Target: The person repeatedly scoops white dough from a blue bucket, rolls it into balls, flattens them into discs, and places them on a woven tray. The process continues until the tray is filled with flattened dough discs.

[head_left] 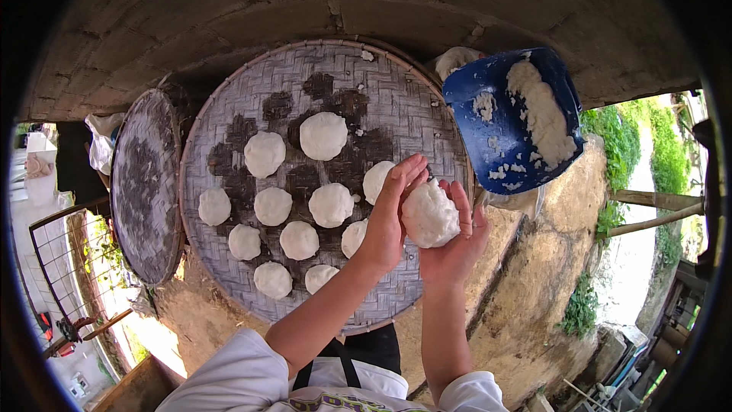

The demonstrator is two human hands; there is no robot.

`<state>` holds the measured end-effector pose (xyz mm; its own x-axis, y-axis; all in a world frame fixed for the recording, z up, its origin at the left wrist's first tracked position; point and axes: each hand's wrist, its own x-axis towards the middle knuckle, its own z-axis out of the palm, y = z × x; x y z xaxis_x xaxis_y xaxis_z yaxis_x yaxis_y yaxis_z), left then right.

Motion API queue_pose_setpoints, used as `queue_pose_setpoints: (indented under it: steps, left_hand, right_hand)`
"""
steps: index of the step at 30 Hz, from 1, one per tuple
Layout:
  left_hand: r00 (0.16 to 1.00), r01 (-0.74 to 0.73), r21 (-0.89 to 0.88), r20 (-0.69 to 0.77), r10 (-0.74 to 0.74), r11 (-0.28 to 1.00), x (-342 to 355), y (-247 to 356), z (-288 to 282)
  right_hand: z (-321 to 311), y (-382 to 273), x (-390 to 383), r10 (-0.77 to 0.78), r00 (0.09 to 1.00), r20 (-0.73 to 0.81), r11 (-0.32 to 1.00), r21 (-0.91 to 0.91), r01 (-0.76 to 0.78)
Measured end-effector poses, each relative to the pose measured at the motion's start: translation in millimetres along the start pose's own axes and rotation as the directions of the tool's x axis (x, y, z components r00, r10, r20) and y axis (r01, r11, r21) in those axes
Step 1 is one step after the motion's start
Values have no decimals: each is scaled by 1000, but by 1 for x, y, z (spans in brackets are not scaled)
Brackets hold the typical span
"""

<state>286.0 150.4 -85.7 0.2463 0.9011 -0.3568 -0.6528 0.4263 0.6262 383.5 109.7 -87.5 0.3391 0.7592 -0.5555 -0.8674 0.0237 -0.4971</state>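
A white dough ball [431,215], lumpy on its surface, rests in my right hand [457,248], whose fingers curl round its far side and right edge. My left hand [391,217] presses against the ball's left side, fingers straight and close together, palm turned toward it. Both hands are above the right part of a large round woven bamboo tray [217,126]. Several rounder white dough balls [300,240] sit spaced out on the tray, and my left hand and forearm partly cover a few of them. Dark damp patches mark the weave around them.
A blue plastic basin [480,154] holding loose white dough [541,111] stands tilted beyond the tray's right edge. Another woven tray [143,191] leans at the left. A block wall [267,0] rises behind; a wire mesh frame [72,259] is at far left.
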Motion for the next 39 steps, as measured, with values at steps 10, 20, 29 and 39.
queue_pose_setpoints:
  steps: [10,20,29,39]
  left_hand:
    - [997,-46,456,77,12,889,-41,60,-51]
    - [933,288,-82,248,-260,954,-75,127,-97]
    - [973,-15,-307,216,85,952,-108,152,-135]
    - [980,-12,-245,-196,-38,969,-115,192,-176]
  right_hand:
    - [40,63,-49,75,980,184,994,66,-88]
    - [74,123,-88,-419,764,491,743,-299,599]
    - [98,186,-144,-343,878,333,874,-230,429]
    - [104,238,-159,-147,911,384,883,-364,296]
